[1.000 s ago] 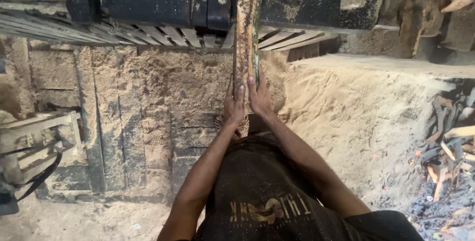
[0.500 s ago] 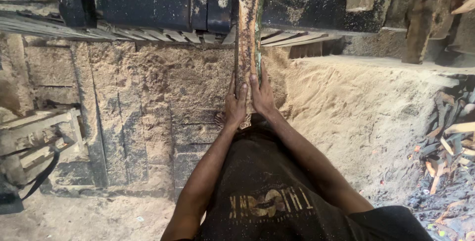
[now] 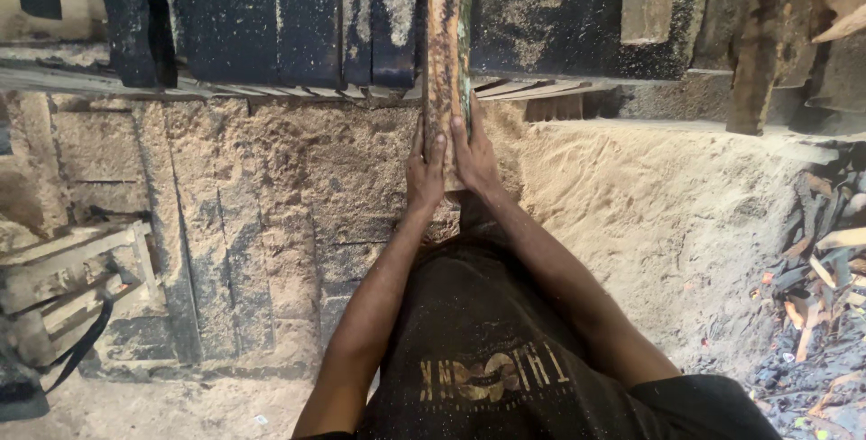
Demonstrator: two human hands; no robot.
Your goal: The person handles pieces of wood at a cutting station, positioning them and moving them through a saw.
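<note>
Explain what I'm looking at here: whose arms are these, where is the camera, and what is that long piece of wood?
The camera sits on a person's head and looks down, so the two bare arms and the dark shirt at the bottom are the wearer's own. Both hands press flat against the near end of a long, narrow plank that runs away from the body onto a dark, sawdust-dusted machine bed. The left hand lies on the plank's left side, the right hand on its right, fingers pointing forward. Neither hand closes around it; they lie on it. Below is a floor thick with sawdust. Wood scraps lie at the right, and a wooden frame at the left.
</note>
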